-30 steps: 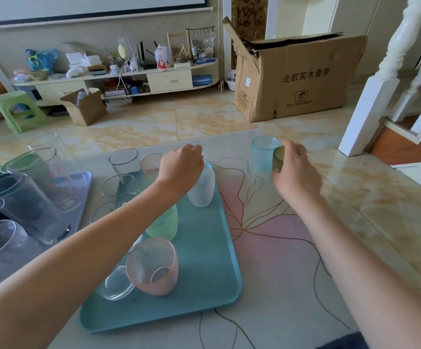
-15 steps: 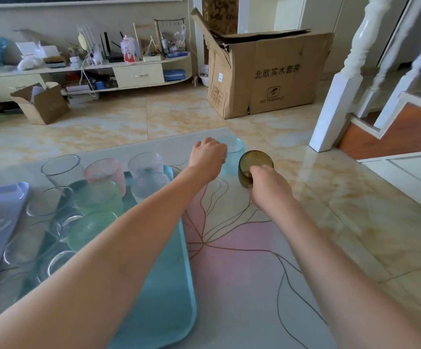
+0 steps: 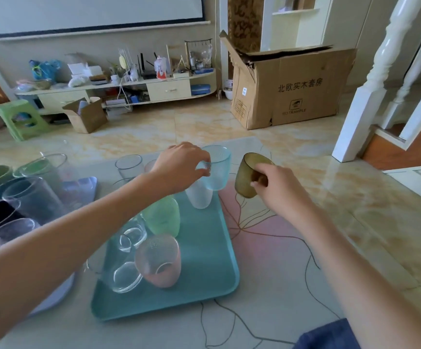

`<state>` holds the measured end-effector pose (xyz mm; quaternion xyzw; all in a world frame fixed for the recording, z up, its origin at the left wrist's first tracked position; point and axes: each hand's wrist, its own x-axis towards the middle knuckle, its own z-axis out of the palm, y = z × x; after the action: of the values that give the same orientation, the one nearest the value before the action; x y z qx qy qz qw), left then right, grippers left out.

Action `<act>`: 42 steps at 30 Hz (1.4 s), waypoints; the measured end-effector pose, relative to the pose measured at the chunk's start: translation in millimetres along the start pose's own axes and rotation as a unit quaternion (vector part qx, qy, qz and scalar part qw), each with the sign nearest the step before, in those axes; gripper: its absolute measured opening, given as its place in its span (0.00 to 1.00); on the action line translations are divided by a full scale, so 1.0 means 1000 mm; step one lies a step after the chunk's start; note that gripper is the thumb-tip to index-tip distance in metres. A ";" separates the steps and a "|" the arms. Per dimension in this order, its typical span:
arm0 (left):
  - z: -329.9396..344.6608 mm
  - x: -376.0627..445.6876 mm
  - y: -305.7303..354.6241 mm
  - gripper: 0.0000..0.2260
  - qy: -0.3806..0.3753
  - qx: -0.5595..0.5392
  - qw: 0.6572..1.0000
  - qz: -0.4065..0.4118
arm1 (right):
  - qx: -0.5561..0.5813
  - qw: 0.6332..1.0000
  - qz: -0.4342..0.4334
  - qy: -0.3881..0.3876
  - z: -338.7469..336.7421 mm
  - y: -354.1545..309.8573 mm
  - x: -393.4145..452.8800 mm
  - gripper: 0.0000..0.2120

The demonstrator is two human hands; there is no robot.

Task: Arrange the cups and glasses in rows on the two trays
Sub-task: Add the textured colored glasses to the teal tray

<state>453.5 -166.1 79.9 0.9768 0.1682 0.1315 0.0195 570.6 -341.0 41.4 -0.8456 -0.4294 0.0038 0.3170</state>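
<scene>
**Asker:** Head view: what are your fingers doing?

**Me:** My left hand point(image 3: 181, 167) pinches the rim of a pale blue cup point(image 3: 217, 170), which hangs over the far edge of the teal tray point(image 3: 204, 258). My right hand point(image 3: 277, 190) curls round an amber glass point(image 3: 248, 176), tilted and lifted off the table, just right of the blue cup.

**Asker:** What could go wrong?

**Me:** I judge the two cups could clink, since they hang close together. The frosted white cup point(image 3: 200, 196) stands directly under my left fingers, so lowering the blue one straight down could knock it. A rim pinch is also a weak hold, and the cup might swing.

**Asker:** And what do the trays hold?

**Me:** Below my left wrist the teal tray carries a green cup point(image 3: 163, 215), a pink cup point(image 3: 159, 260) and clear glasses point(image 3: 126, 275), all seemingly empty. Its right side, nearest my right fingers, is bare. Far left of my left arm, the lilac tray point(image 3: 83, 187) holds clear and dark tumblers point(image 3: 28, 200); I cannot tell if any contain liquid.
</scene>
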 end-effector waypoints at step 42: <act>0.025 -0.093 -0.021 0.10 0.018 -0.036 0.998 -0.045 | -0.045 0.932 -0.051 -0.357 0.028 -0.049 -0.054 0.11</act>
<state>368.8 -177.5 30.8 0.9644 0.2072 0.1537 0.0578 493.4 -344.7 30.6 -0.7790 -0.5565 0.2695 0.1041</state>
